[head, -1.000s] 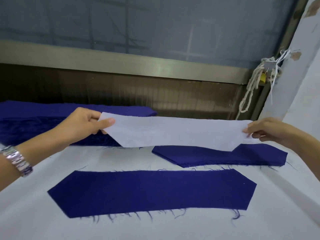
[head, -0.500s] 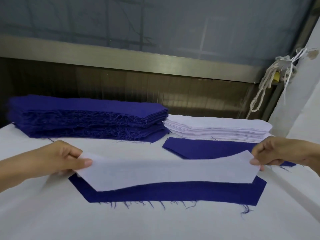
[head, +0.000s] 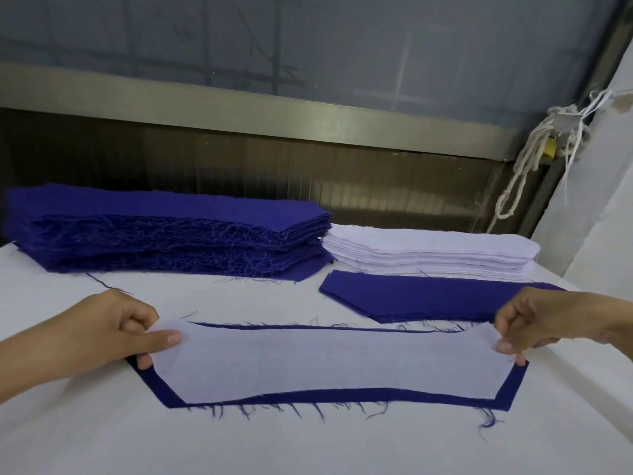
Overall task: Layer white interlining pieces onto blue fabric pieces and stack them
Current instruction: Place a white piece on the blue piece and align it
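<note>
On the near part of the white table, a white piece, long with slanted ends, lies over a blue piece of the same shape. A dark border shows along the near edge and both ends, with frayed threads hanging off. The left hand pinches its left end and the right hand pinches its right end, each between thumb and fingers. At the far left sits a thick blue stack, with a white stack to its right and a thin blue pile just in front.
</note>
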`<state>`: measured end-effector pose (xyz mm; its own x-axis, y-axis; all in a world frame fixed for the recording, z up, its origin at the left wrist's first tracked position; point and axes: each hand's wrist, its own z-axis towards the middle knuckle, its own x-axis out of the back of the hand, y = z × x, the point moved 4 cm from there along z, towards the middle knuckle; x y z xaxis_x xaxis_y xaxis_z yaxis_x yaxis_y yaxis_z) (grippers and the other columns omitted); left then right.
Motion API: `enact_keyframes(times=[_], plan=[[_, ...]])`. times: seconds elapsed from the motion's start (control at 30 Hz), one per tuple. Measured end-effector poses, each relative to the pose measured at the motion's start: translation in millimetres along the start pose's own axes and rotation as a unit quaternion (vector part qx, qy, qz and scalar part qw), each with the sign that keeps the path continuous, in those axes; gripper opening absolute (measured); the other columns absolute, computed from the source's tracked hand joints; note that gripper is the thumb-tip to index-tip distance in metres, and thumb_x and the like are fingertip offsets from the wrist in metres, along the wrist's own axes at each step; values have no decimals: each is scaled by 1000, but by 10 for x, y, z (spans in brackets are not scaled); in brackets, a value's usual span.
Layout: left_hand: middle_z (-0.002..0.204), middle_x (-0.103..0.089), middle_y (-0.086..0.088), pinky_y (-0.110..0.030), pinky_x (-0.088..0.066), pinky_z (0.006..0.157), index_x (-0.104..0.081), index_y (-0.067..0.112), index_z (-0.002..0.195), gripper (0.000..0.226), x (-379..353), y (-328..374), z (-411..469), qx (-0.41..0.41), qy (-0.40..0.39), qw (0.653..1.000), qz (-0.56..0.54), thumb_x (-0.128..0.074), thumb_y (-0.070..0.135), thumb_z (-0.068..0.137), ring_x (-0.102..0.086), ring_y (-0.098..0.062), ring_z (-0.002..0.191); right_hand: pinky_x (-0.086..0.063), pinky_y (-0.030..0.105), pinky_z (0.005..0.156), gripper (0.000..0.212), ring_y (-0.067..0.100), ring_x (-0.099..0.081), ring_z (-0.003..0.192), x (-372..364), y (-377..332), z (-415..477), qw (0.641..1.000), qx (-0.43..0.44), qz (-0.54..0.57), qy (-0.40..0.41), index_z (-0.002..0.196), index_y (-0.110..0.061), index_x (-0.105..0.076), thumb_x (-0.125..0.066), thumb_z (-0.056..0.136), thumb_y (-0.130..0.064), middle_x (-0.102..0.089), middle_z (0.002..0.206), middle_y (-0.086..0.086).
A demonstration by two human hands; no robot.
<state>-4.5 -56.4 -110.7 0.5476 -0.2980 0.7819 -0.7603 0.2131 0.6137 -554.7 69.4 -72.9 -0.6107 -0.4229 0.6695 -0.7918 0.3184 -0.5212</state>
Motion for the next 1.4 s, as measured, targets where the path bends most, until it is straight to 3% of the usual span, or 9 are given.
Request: enact_keyframes(times=[0.23,0.37,0.53,0.77,1.07,1.17,1.23,1.33,1.4], plan=[[60,-72,-5,-28,-43,66,-59,4,66,69,1,18,-16,29,12,999,7,-69,71,55,-60,-1,51,-34,14,52,21,4,-48,56,-28,-30,-6,1000,-3,-10,-1,69,-23,-69,-83,80,-35,-73,74,8],[59,-72,3,-24,-47,66,-69,30,64,49,4,67,-65,24,17,999,29,-64,77,52,-58,0,49,-36,14,54,18,3,-50,60,-27,-47,-8,999,-13,-35,6,68,-26,-69,-80,83,-29,-74,75,5],[54,-70,4,-24,-47,65,-69,38,69,61,69,33,-78,32,41,998,36,-60,92,42,-58,-1,47,-37,14,54,18,6,-50,61,-33,-24,8,999,-15,-39,5,70,-28,-68,-81,78,-36,-74,74,5],[49,-67,4,-27,-56,72,-68,38,63,84,196,-78,-63,36,72,995,66,-46,107,20,-53,0,42,-37,20,55,49,9,-47,63,44,131,80,998,1,-35,48,74,-25,-63,-95,52,-54,-60,69,-2],[48,-66,5,-26,-54,66,-66,42,65,80,205,-102,-55,28,88,993,71,-45,108,24,-51,1,39,-46,14,62,17,2,-61,71,34,76,79,999,8,-24,19,83,-23,-76,-85,74,-34,-74,84,1],[48,-66,5,-24,-50,62,-66,42,64,65,208,-29,-81,25,94,994,58,-53,101,40,-50,1,39,-44,12,61,5,0,-61,69,30,43,62,999,2,-32,20,81,-24,-77,-82,81,-24,-74,81,-2],[46,-65,3,-23,-45,62,-66,38,62,50,205,87,-93,2,117,992,49,-57,86,52,-50,0,38,-39,11,54,12,-1,-56,64,42,11,40,999,0,-37,29,79,-23,-76,-77,86,-13,-71,76,-6],[44,-61,2,-21,-43,64,-66,34,64,39,194,382,-60,-83,177,980,38,-59,72,68,-49,0,37,-32,16,49,21,6,-47,58,197,-8,34,993,-1,28,112,75,-16,-74,-67,91,-4,-62,67,-3],[47,-64,5,-22,-45,65,-67,38,71,31,178,662,-31,-140,193,971,32,-56,67,75,-55,1,42,-33,22,54,14,13,-44,61,374,2,41,971,-34,93,216,78,-13,-73,-70,91,-11,-58,63,-2]])
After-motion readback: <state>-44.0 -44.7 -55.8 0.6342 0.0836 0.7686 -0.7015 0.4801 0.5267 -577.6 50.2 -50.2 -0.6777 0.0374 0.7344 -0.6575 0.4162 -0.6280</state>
